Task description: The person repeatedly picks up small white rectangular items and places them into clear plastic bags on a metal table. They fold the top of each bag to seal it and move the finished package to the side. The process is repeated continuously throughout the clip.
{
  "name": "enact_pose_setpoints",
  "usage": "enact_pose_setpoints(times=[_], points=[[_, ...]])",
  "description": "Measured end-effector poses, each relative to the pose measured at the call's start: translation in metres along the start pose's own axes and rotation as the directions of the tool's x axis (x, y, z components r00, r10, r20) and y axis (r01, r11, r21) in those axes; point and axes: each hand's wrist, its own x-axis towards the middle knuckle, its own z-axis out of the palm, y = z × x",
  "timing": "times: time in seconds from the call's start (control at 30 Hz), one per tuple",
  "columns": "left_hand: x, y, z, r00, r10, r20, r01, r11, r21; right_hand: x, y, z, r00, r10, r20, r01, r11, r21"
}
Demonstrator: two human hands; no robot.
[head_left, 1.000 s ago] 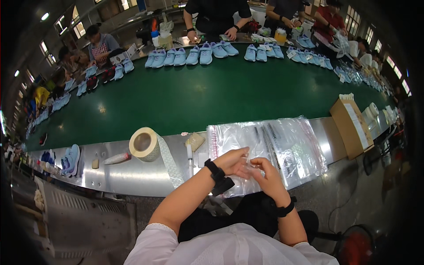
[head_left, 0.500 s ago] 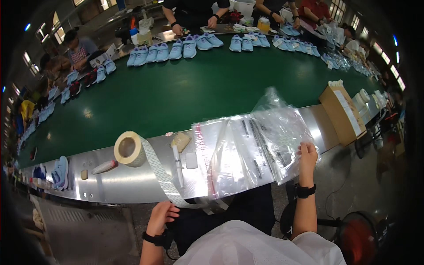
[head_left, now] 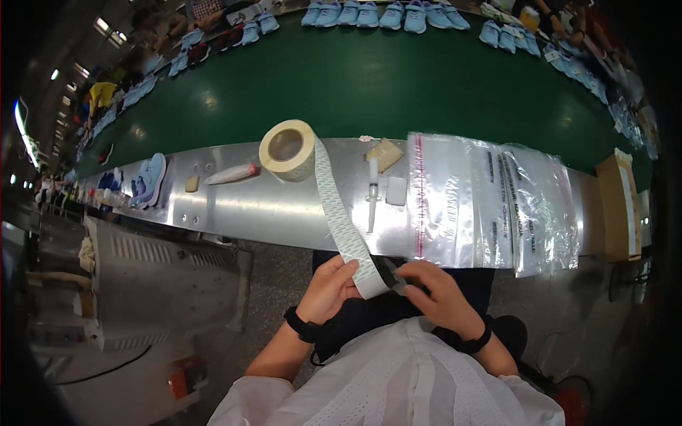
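Observation:
A roll of stickers stands at the far edge of the metal ledge, its printed strip running down over the near edge to my lap. My left hand is closed on the strip close to its loose end, thumb on top. From the other side my right hand reaches to that end, thumb and forefinger apart beside a greyish, see-through piece; whether they touch it is unclear. Clear plastic bags lie overlapped on the ledge to the right, with dark print and a red-marked edge.
On the metal ledge lie a syringe-like tube, a whitish block, a tan block and a red-tipped tube. A cardboard box stands right. Light-blue shoes line the green belt's far side.
My right hand has left the plastic bags and come across to the strip's end. My left hand has moved up and taken hold of the strip. The view has shifted.

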Motion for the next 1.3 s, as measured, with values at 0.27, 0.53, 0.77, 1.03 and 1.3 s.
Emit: enact_pose_setpoints(times=[0.27,0.53,0.77,1.03,1.3], points=[[-0.014,0.005,0.008,0.964,0.222,-0.146,-0.170,0.937,0.305,0.032,-0.007,0.027,0.902,0.307,0.302,-0.387,0.886,0.256],[-0.017,-0.009,0.027,0.811,0.567,-0.140,-0.350,0.664,0.661,0.030,0.016,0.036,0.925,0.310,0.219,-0.376,0.830,0.413],[-0.001,-0.027,-0.016,0.936,0.240,-0.256,-0.047,0.810,0.585,0.014,0.030,0.030,0.875,0.391,0.287,-0.427,0.901,0.074],[-0.001,-0.014,-0.011,0.994,0.063,-0.090,-0.055,0.994,0.091,0.018,0.016,0.032,0.880,0.425,0.213,-0.439,0.898,0.024],[-0.017,0.001,0.034,0.671,0.722,0.169,-0.386,0.145,0.911,0.026,0.017,0.026,0.937,0.266,0.228,-0.320,0.914,0.249]])
